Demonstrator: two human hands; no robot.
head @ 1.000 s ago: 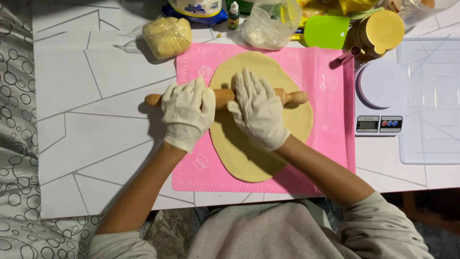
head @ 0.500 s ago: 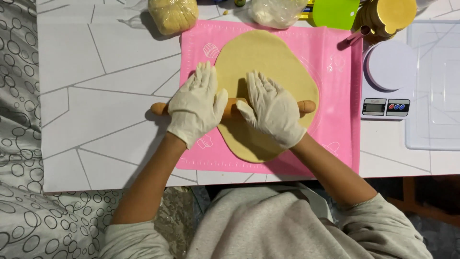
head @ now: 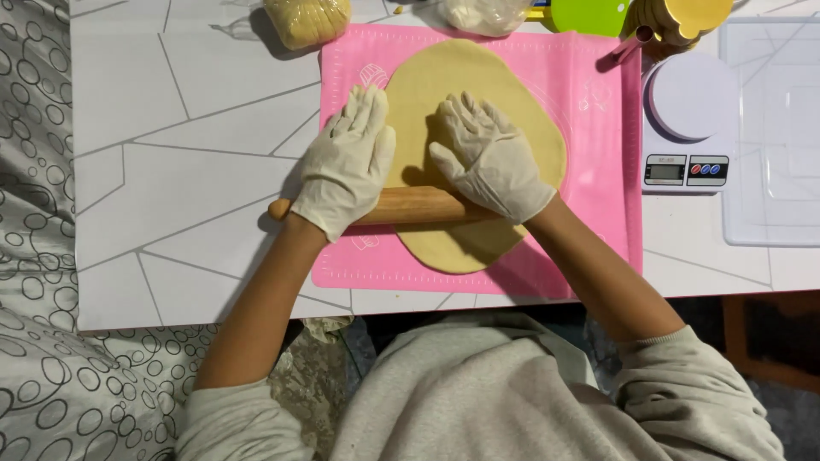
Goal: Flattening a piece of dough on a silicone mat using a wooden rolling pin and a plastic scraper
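Most of the pale yellow sheet of dough [head: 478, 94] already lies rolled flat into a broad oval on my pink silicone baking mat [head: 589, 128]; by my judgement its near end, closest to me, looks a little narrower and is what remains to be evened out. Across that near part lies the wooden rolling pin [head: 410, 207], touching the dough. Neither palm grips it: my left hand [head: 350, 166], in a white glove, presses flat with fingers spread on the pin's left part, and my right hand [head: 491, 158], gloved too, presses flat on its right part. Beyond the mat, on the white marble-patterned table [head: 171, 171], stand a white digital kitchen scale [head: 683, 128], a bagged lump of yellow dough [head: 307, 19] and a clear plastic tray [head: 769, 137].
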